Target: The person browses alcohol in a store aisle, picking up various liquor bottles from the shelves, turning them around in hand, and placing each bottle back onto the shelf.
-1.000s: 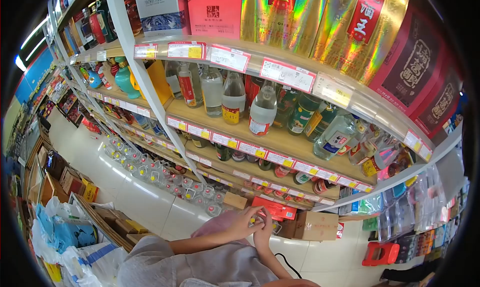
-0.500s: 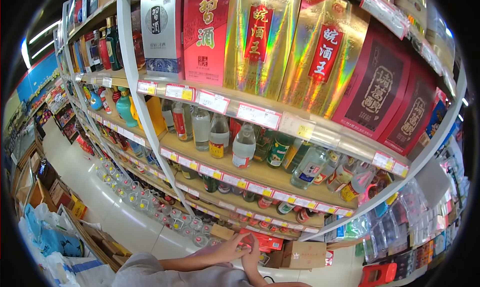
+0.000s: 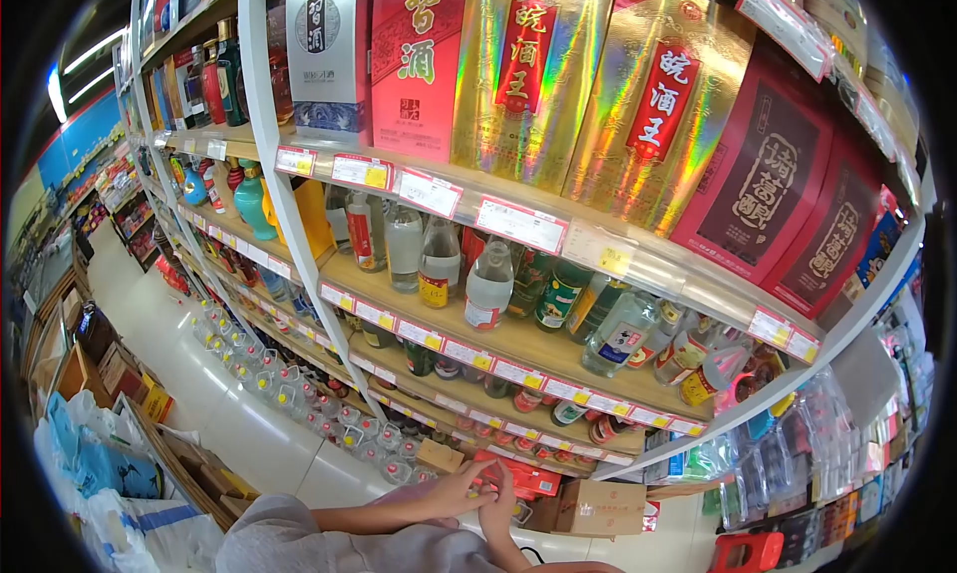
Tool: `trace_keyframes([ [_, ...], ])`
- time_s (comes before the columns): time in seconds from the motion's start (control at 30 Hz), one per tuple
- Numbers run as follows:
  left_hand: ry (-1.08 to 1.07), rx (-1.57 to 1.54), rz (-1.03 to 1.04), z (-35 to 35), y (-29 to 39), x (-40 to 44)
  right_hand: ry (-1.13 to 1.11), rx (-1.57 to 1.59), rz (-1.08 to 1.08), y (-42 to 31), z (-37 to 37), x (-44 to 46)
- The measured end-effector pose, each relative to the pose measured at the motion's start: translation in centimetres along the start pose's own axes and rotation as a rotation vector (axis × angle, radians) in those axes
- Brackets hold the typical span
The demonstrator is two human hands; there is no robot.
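Low in the view, in front of the shelves, my left hand (image 3: 451,495) and my right hand (image 3: 496,501) meet at the fingertips. The fingers of both are bent and drawn together. What lies between them, if anything, is too small or hidden to make out. Just behind my hands is a red box (image 3: 533,476) near the floor, with a brown cardboard box (image 3: 601,508) to its right. A small cardboard piece (image 3: 439,456) shows beyond my left hand. My grey clothing (image 3: 299,538) fills the bottom edge.
A tall shelf holds large liquor boxes (image 3: 513,84) above and glass bottles (image 3: 490,286) below, with a price-tag rail (image 3: 523,224) between. Clear jugs (image 3: 289,393) stand on the aisle floor (image 3: 219,403). Cartons and plastic bags (image 3: 110,473) are at left, a red stool (image 3: 748,551) at right.
The view has shifted slightly, so the upper boxes sit a little further right. My hands stay together, with the fingers slightly rearranged.
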State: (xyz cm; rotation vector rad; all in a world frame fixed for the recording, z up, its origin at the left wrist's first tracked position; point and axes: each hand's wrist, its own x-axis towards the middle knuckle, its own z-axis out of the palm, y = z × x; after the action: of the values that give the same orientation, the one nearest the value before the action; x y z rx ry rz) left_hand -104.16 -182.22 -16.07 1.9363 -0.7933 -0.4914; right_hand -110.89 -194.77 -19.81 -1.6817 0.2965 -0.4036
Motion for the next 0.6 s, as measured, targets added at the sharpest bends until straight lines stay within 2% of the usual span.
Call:
trace_keyframes([
  [0.13,0.026,-0.052,-0.022,-0.1,-0.7,-0.5,-0.015,-0.005,-0.031,1.3,0.7,0.1],
  [0.23,0.042,-0.061,-0.035,0.2,-2.3,-0.8,-0.036,-0.055,0.030,0.6,0.9,-0.1],
  [0.6,-0.089,-0.065,-0.146,-0.9,-0.7,-1.2,-0.022,-0.042,0.053,1.0,0.5,-0.3],
])
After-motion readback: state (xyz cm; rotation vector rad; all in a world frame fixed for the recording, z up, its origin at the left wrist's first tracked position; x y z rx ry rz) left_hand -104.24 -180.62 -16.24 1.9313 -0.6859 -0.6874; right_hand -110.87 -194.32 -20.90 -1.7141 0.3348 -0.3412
